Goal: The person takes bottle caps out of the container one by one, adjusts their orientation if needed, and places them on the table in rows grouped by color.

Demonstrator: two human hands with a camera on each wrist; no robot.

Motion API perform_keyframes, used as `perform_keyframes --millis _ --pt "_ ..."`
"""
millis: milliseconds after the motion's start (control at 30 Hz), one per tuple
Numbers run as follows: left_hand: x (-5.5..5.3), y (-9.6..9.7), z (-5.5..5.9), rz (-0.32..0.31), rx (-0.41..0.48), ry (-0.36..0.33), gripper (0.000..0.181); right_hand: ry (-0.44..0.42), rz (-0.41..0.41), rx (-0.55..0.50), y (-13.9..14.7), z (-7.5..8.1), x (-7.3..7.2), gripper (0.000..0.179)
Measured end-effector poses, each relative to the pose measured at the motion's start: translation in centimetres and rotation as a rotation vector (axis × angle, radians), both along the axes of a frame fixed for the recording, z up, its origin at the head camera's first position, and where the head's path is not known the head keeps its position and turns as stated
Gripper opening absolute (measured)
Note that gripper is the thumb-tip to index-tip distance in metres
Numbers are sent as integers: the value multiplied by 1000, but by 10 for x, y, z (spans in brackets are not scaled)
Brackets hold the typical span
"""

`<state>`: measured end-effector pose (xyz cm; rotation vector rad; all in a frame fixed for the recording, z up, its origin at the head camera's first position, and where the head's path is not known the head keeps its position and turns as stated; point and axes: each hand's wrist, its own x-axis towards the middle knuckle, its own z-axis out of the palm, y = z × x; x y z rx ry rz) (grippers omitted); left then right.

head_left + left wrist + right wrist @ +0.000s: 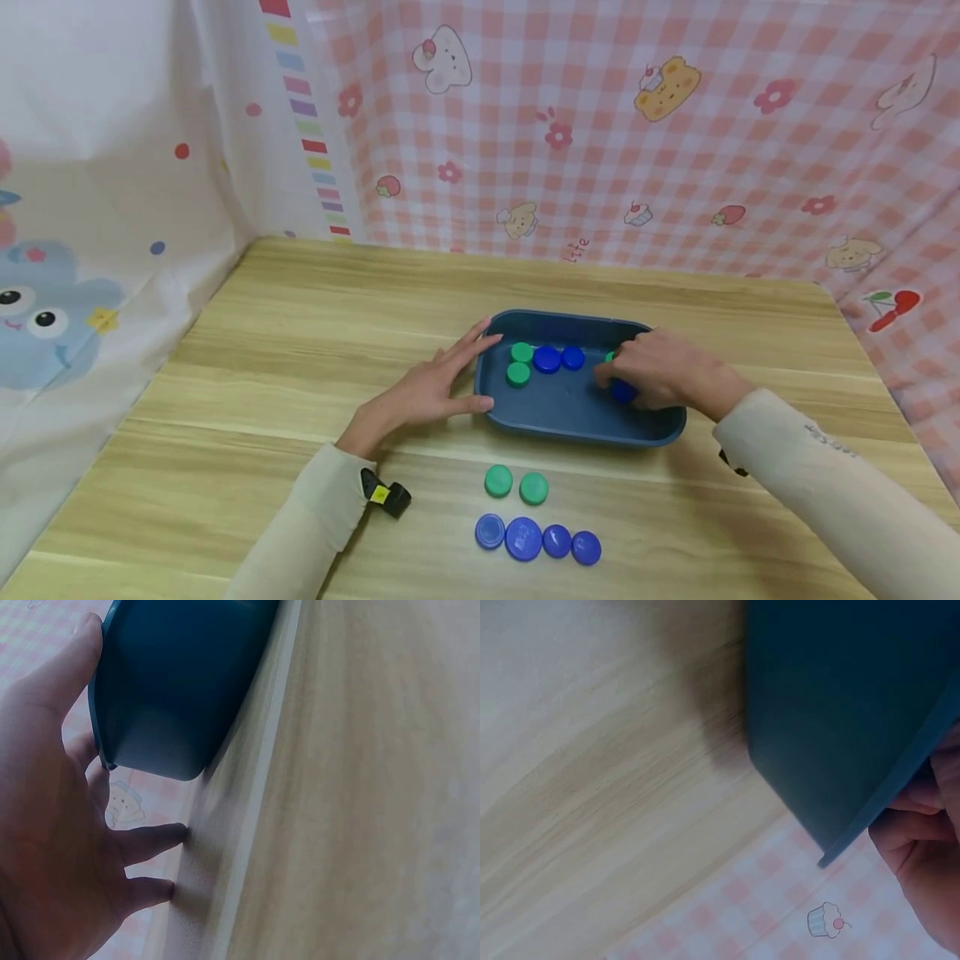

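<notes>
A dark blue tray [570, 425] stands on the wooden table with green and blue bottle caps in it. My left hand [427, 387] has its fingers spread at the tray's left end, thumb and fingertips on the rim. Reaching inside at the right end, my right hand [660, 371] has bent fingers around a blue cap [622, 391], and a green cap [610, 357] peeks out behind them. Whether the fingers pinch a cap is hidden; the tray wall [840, 712] blocks the fingertips in the right wrist view. Two green caps [518, 374] and two blue caps [547, 359] lie toward the tray's left.
In front of the tray, two green caps [534, 488] lie side by side on the table [247, 400]. Nearer still is a row of several blue caps [523, 538]. A pink checked cloth [570, 167] hangs behind the table's far edge.
</notes>
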<state>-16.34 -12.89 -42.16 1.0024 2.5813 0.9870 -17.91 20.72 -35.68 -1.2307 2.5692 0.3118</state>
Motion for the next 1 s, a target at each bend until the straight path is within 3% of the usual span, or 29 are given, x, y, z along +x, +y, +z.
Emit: perform_keyframes --millis 533,1000 --pt "0 0 -1 3 0 5 80 -48 55 -144 -13 -7 -1 40" --pt "0 0 -1 -2 7 2 81 -68 39 -103 -9 -9 -3 38"
